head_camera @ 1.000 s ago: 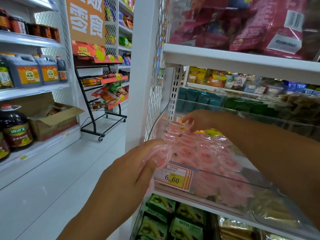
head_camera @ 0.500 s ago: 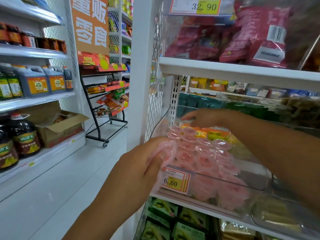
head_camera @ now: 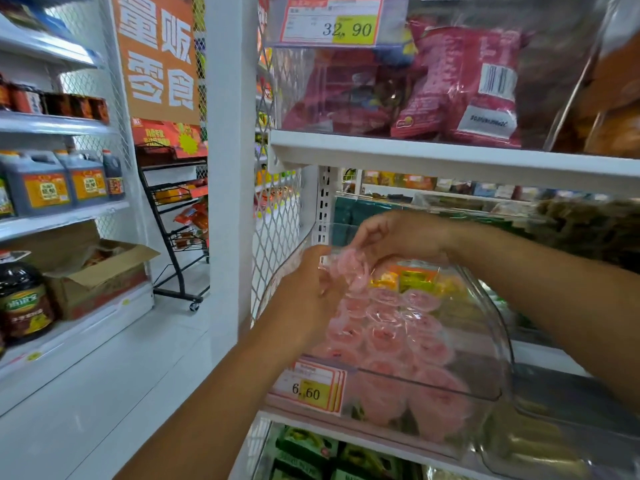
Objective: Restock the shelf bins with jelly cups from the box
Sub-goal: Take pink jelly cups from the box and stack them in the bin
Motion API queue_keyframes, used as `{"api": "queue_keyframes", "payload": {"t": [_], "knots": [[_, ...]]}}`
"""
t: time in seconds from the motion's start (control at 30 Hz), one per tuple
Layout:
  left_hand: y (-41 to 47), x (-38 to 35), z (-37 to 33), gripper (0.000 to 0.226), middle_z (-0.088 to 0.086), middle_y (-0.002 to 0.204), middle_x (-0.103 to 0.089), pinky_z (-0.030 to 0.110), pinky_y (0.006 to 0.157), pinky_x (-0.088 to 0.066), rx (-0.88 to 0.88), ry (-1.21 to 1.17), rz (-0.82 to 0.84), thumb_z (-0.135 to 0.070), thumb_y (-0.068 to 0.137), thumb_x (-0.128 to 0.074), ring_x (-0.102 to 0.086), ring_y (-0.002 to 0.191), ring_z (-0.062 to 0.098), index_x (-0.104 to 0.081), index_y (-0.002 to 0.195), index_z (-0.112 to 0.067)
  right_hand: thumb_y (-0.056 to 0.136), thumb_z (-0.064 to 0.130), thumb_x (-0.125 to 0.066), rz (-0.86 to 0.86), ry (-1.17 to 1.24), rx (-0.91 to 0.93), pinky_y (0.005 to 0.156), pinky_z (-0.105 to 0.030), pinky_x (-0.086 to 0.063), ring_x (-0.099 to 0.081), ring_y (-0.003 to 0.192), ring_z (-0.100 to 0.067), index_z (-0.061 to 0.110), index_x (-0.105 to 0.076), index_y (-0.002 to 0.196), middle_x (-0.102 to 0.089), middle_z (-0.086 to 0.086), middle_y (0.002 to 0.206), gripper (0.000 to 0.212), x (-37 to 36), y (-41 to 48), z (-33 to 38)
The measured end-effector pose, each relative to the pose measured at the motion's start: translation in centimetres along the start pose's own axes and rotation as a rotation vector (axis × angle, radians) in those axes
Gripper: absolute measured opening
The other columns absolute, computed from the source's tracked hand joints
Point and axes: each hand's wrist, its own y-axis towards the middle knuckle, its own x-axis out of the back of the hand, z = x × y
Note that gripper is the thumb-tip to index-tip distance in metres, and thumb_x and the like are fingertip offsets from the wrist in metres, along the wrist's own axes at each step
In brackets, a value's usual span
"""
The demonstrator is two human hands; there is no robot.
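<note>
Pink jelly cups [head_camera: 347,271], a small cluster of them, sit between my two hands just above the back left corner of the clear plastic bin [head_camera: 498,327]. My left hand [head_camera: 306,294] closes on the cluster from 8 o'clock with its fingers curled around it, and my right hand [head_camera: 398,237] pinches it from 1 o'clock, fingertips bent down onto the top cups. At 5 o'clock from the cluster, more pink cups [head_camera: 391,336] lie in rows inside the bin, with yellow and orange packets [head_camera: 415,277] behind them. A 6.60 price tag [head_camera: 310,389] hangs on the bin's front at 6 o'clock. At 12 o'clock runs the white shelf board [head_camera: 450,155], carrying red snack bags [head_camera: 464,88] and a 32.90 tag [head_camera: 332,26]. Far off at 9 o'clock, across the aisle, an open cardboard box [head_camera: 100,275] rests on a low shelf.
</note>
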Motion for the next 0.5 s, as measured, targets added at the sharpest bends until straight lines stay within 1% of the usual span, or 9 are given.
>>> {"api": "queue_keyframes", "payload": {"t": [0.07, 0.1, 0.13, 0.2, 0.23, 0.3, 0.4, 0.47, 0.5], "knots": [[0.1, -0.1, 0.6, 0.041, -0.008, 0.106, -0.062, 0.023, 0.061, -0.048, 0.035, -0.057, -0.032, -0.032, 0.097, -0.053, -0.065, 0.080, 0.006, -0.038, 0.135, -0.032, 0.090, 0.004, -0.063, -0.164, -0.331, -0.074, 0.064, -0.026, -0.056, -0.066, 0.070, -0.018, 0.010, -0.065, 0.091, -0.068, -0.007, 0.082, 0.006, 1.3, 1.6, -1.2], [0.0, -0.1, 0.7, 0.038, -0.007, 0.109, -0.063, 0.026, 0.062, -0.049, 0.045, -0.077, -0.043, -0.028, 0.097, -0.052, -0.065, 0.081, 0.009, -0.041, 0.133, -0.032, 0.092, 0.008, -0.061, -0.217, -0.495, -0.121, 0.062, -0.024, -0.052, -0.063, 0.067, -0.015, 0.009, -0.067, 0.093, -0.066, -0.004, 0.078, 0.005, 1.8, 2.3, -1.9], [-0.1, -0.2, 0.9, 0.034, -0.006, 0.109, -0.064, 0.027, 0.063, -0.050, 0.048, -0.089, -0.045, -0.025, 0.098, -0.050, -0.065, 0.082, 0.010, -0.044, 0.130, -0.034, 0.092, 0.010, -0.060, -0.244, -0.620, -0.179, 0.062, -0.024, -0.049, -0.061, 0.066, -0.015, 0.007, -0.068, 0.095, -0.066, -0.005, 0.078, 0.010, 2.2, 2.8, -2.6], [-0.3, -0.1, 1.0, 0.029, -0.007, 0.100, -0.069, 0.028, 0.058, -0.049, 0.047, -0.106, -0.051, -0.019, 0.098, -0.046, -0.066, 0.076, 0.011, -0.048, 0.121, -0.036, 0.092, 0.014, -0.060, -0.230, -0.785, -0.284, 0.068, -0.025, -0.047, -0.059, 0.073, -0.017, 0.004, -0.070, 0.102, -0.070, -0.009, 0.089, 0.018, 2.2, 3.7, -3.9], [-0.3, -0.1, 1.0, 0.029, -0.008, 0.093, -0.070, 0.030, 0.056, -0.050, 0.049, -0.114, -0.058, -0.017, 0.098, -0.044, -0.065, 0.073, 0.013, -0.050, 0.118, -0.037, 0.090, 0.016, -0.062, -0.223, -0.792, -0.324, 0.071, -0.026, -0.048, -0.059, 0.077, -0.017, 0.004, -0.069, 0.104, -0.070, -0.010, 0.095, 0.020, 2.0, 3.9, -4.4], [-0.3, 0.1, 0.7, 0.030, -0.007, 0.087, -0.070, 0.035, 0.057, -0.053, 0.056, -0.131, -0.067, -0.014, 0.098, -0.042, -0.066, 0.073, 0.015, -0.051, 0.114, -0.038, 0.087, 0.014, -0.065, -0.229, -0.738, -0.366, 0.073, -0.027, -0.050, -0.059, 0.078, -0.018, 0.005, -0.068, 0.106, -0.070, -0.010, 0.098, 0.021, 1.9, 4.3, -5.1], [-0.3, 0.2, 0.5, 0.029, -0.008, 0.091, -0.070, 0.031, 0.054, -0.050, 0.070, -0.122, -0.050, -0.018, 0.098, -0.040, -0.066, 0.073, 0.015, -0.049, 0.115, -0.040, 0.088, 0.008, -0.065, -0.257, -0.755, -0.370, 0.071, -0.028, -0.055, -0.066, 0.073, -0.020, 0.004, -0.066, 0.113, -0.071, -0.011, 0.102, 0.026, 1.8, 4.7, -5.9], [-0.3, 0.3, 0.2, 0.028, -0.011, 0.095, -0.068, 0.028, 0.052, -0.046, 0.084, -0.112, -0.033, -0.021, 0.098, -0.040, -0.065, 0.072, 0.011, -0.049, 0.118, -0.039, 0.088, 0.009, -0.067, -0.253, -0.716, -0.351, 0.064, -0.026, -0.053, -0.064, 0.067, -0.017, 0.011, -0.066, 0.115, -0.069, -0.010, 0.103, 0.028, 1.7, 4.5, -6.3], [-0.3, 0.3, 0.2, 0.028, -0.012, 0.095, -0.068, 0.025, 0.051, -0.042, 0.092, -0.113, -0.025, -0.022, 0.098, -0.040, -0.063, 0.068, 0.008, -0.049, 0.118, -0.039, 0.087, 0.009, -0.068, -0.220, -0.683, -0.351, 0.059, -0.023, -0.051, -0.062, 0.065, -0.014, 0.013, -0.067, 0.116, -0.067, -0.010, 0.101, 0.029, 1.6, 4.3, -6.4]]}}
